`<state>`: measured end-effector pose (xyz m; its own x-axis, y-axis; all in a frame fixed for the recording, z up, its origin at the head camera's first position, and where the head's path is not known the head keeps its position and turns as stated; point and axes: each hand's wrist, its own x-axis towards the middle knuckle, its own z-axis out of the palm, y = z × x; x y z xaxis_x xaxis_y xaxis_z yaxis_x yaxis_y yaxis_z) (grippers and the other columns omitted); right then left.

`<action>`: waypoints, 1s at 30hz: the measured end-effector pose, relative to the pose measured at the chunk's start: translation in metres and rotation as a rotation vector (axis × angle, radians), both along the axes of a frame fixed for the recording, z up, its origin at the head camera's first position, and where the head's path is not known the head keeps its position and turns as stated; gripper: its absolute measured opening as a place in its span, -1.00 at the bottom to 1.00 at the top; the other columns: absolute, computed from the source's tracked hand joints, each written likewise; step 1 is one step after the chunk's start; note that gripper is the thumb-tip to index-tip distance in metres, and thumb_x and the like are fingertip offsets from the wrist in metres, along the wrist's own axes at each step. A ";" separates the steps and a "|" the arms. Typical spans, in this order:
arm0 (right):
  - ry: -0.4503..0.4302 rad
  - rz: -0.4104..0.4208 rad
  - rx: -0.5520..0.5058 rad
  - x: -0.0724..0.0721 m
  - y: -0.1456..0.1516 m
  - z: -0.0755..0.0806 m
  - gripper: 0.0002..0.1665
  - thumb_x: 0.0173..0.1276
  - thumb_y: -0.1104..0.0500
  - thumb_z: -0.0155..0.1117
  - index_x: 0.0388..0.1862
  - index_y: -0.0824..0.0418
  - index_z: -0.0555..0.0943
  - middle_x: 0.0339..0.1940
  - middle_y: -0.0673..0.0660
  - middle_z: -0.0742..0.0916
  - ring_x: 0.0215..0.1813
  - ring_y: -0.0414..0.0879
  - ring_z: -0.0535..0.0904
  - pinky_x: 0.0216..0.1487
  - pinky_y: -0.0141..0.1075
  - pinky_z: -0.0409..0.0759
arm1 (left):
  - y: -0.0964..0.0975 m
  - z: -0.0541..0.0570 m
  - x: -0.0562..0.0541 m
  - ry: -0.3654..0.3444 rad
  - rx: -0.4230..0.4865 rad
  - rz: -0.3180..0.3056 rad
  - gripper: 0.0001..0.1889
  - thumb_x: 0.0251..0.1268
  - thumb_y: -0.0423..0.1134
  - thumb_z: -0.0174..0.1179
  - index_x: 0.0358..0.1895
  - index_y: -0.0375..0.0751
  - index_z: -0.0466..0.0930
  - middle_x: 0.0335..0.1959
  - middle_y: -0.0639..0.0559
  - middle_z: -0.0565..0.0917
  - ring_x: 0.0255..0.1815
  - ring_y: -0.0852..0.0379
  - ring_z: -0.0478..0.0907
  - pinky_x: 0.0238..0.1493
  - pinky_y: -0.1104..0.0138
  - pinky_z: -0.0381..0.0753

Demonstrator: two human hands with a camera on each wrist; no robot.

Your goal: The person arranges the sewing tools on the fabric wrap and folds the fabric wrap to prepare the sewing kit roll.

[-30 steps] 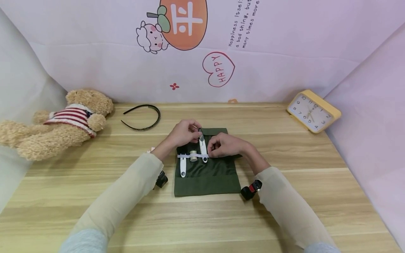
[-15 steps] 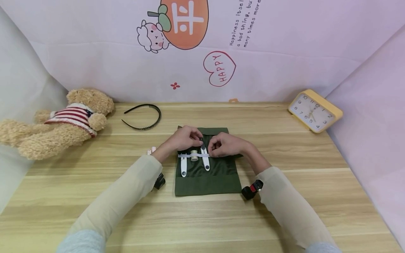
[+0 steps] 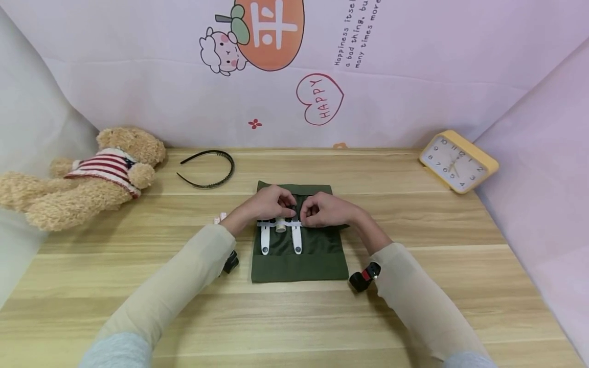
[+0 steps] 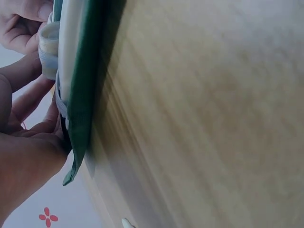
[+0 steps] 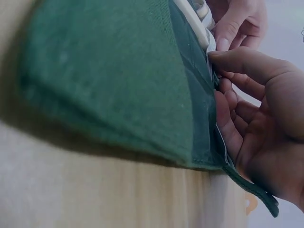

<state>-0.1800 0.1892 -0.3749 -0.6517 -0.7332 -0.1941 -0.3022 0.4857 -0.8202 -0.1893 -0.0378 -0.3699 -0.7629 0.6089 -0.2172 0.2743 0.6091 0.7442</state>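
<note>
A dark green fabric pouch (image 3: 299,268) lies unfolded on the table, a white elastic band (image 3: 289,224) running across it. Under the band sit two white-handled tools, a left one (image 3: 265,241) and a right one (image 3: 297,241), each with a dark dot at its lower end. Between them is a cream thread spool (image 3: 280,226). My left hand (image 3: 270,203) pinches the dark upper end of the right tool, mostly hidden by the fingers. With thumb and fingers my right hand (image 3: 327,209) pinches the band just right of that tool; its thumb (image 5: 237,59) shows at the band.
A teddy bear (image 3: 101,174) in a striped shirt lies at the left. Behind the pouch to the left is a black headband (image 3: 230,163). A yellow clock (image 3: 457,161) stands at the back right, before the printed backdrop (image 3: 391,112).
My left hand has moved down toward the band, and the right white-handled tool has slid down through it, level with the left tool. My right hand has stayed nearly in place.
</note>
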 end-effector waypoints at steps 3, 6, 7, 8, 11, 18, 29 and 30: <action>-0.010 -0.015 0.011 0.001 -0.003 0.001 -0.87 0.44 0.34 0.23 -0.27 0.26 0.72 -0.45 0.05 0.67 -0.49 -0.13 0.48 -0.40 -0.31 0.49 | -0.002 -0.001 0.000 0.005 -0.008 -0.003 -0.71 0.39 -0.23 0.32 0.09 -0.26 0.70 -0.08 -0.05 0.72 -0.05 0.04 0.62 0.00 0.21 0.60; -0.005 -0.022 0.034 0.001 -0.005 0.003 -0.87 0.44 0.34 0.24 -0.28 0.26 0.72 -0.44 0.05 0.67 -0.48 -0.14 0.51 -0.39 -0.31 0.51 | -0.003 -0.002 -0.001 0.003 -0.006 0.001 -0.71 0.39 -0.23 0.32 0.10 -0.25 0.70 -0.06 -0.05 0.72 -0.04 0.03 0.62 0.01 0.20 0.60; -0.003 -0.023 0.040 0.001 -0.006 0.003 -0.87 0.44 0.34 0.24 -0.28 0.26 0.72 -0.44 0.05 0.67 -0.48 -0.14 0.51 -0.39 -0.31 0.51 | -0.004 -0.003 -0.001 0.001 -0.003 0.003 -0.71 0.39 -0.23 0.33 0.10 -0.25 0.70 -0.05 -0.05 0.72 -0.03 0.03 0.62 0.02 0.20 0.60; -0.002 -0.024 0.043 0.001 -0.006 0.003 -0.87 0.43 0.34 0.24 -0.28 0.26 0.72 -0.43 0.05 0.67 -0.48 -0.14 0.51 -0.39 -0.31 0.51 | -0.004 -0.003 -0.001 0.001 -0.002 0.004 -0.71 0.39 -0.23 0.33 0.10 -0.25 0.70 -0.05 -0.05 0.72 -0.03 0.03 0.62 0.02 0.20 0.60; 0.006 -0.029 0.042 0.001 -0.007 0.003 -0.88 0.42 0.34 0.25 -0.29 0.26 0.72 -0.41 0.06 0.67 -0.48 -0.14 0.52 -0.39 -0.31 0.51 | -0.005 -0.003 -0.001 0.002 0.004 0.006 -0.72 0.40 -0.23 0.32 0.09 -0.25 0.71 -0.05 -0.06 0.72 -0.04 0.03 0.62 0.02 0.19 0.59; 0.004 -0.046 0.017 0.000 -0.003 0.003 -0.91 0.43 0.31 0.29 -0.29 0.23 0.71 -0.43 0.05 0.69 -0.47 -0.13 0.51 -0.41 -0.32 0.51 | -0.008 -0.002 -0.002 0.016 0.048 0.014 -0.65 0.41 -0.25 0.30 0.20 -0.28 0.64 0.07 -0.10 0.69 0.09 0.01 0.60 0.13 0.15 0.57; 0.062 -0.074 -0.033 0.008 0.015 0.006 -0.92 0.38 0.28 0.37 -0.19 0.28 0.70 -0.38 0.06 0.69 -0.35 -0.08 0.54 -0.31 -0.31 0.55 | -0.050 0.015 0.008 0.119 0.139 0.068 -0.62 0.39 -0.25 0.33 0.18 -0.35 0.62 0.07 -0.20 0.67 0.06 -0.05 0.58 0.16 0.08 0.55; 0.059 -0.084 -0.032 0.009 0.017 0.007 -0.92 0.38 0.29 0.37 -0.19 0.28 0.70 -0.38 0.06 0.69 -0.35 -0.07 0.55 -0.31 -0.31 0.55 | -0.057 0.016 0.010 0.121 0.137 0.078 -0.62 0.38 -0.26 0.33 0.18 -0.35 0.62 0.08 -0.20 0.67 0.06 -0.05 0.57 0.17 0.07 0.55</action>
<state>-0.1706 0.2066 -0.3680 -0.7208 -0.6806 -0.1312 -0.3095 0.4854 -0.8176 -0.1795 -0.0945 -0.3537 -0.8244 0.5647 -0.0398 0.3230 0.5269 0.7862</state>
